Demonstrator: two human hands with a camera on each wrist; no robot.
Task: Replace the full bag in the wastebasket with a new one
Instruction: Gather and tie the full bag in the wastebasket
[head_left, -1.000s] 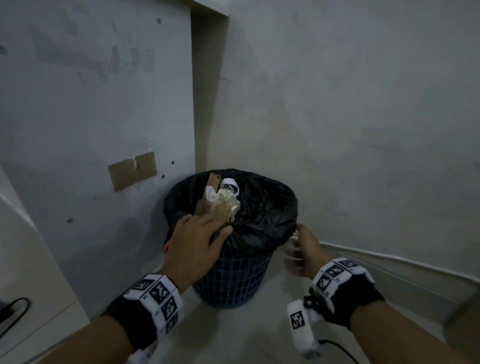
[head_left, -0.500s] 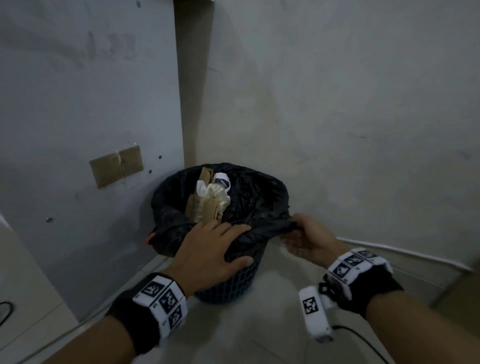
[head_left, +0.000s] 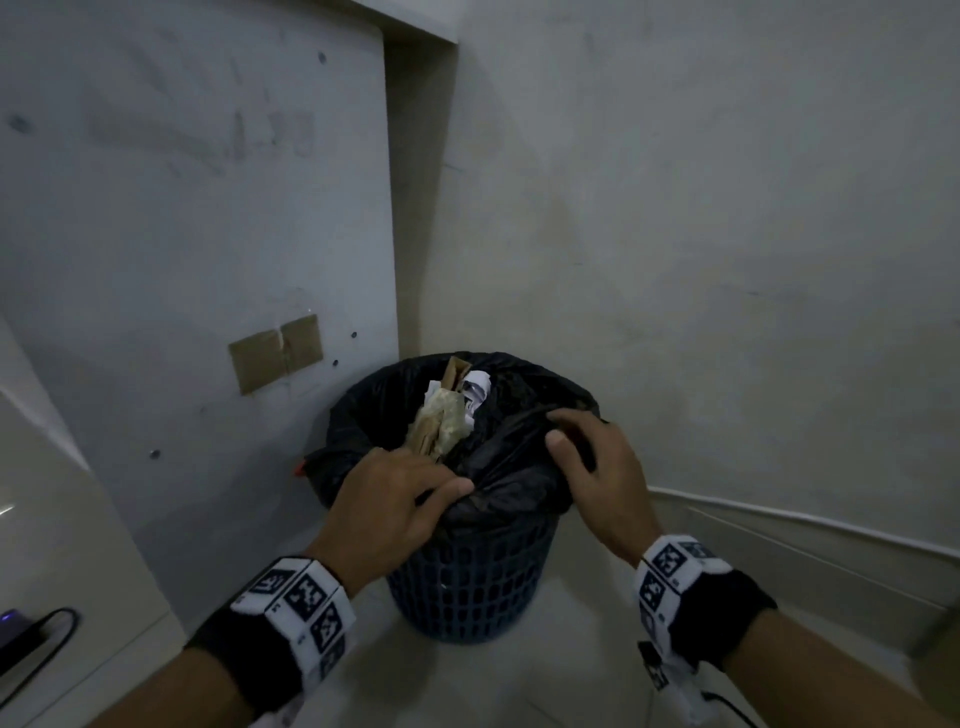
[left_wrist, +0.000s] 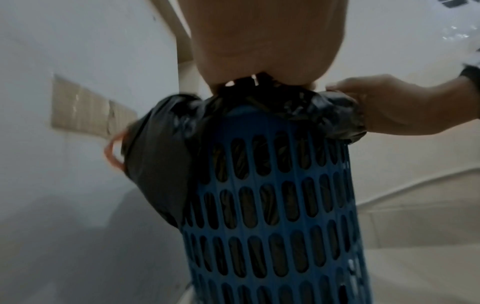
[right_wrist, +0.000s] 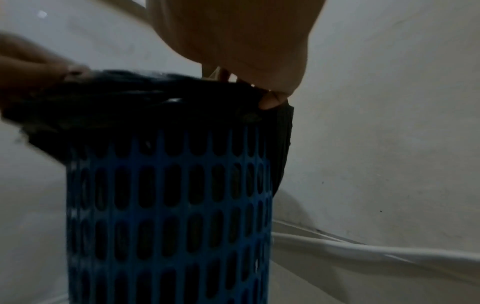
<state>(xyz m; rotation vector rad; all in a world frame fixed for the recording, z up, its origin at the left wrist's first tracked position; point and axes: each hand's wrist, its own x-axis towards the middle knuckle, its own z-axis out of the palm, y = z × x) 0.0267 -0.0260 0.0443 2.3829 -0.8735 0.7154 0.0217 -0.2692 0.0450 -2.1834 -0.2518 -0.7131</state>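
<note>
Full bag (head_left: 519, 467) sits in the wastebasket (head_left: 467, 582) in the floor corner — left hand (head_left: 395, 499) and right hand (head_left: 597, 467) fingers curled, gripping its near rim, likely gathering it shut for lifting.

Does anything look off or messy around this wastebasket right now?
Nothing has spilled. The black bag is overfilled, with cardboard and paper scraps sticking up above its mouth. On the blue wastebasket, the bag's left edge hangs loose, orange drawstring dangling. Two taped brown patches mark the wall.
</note>
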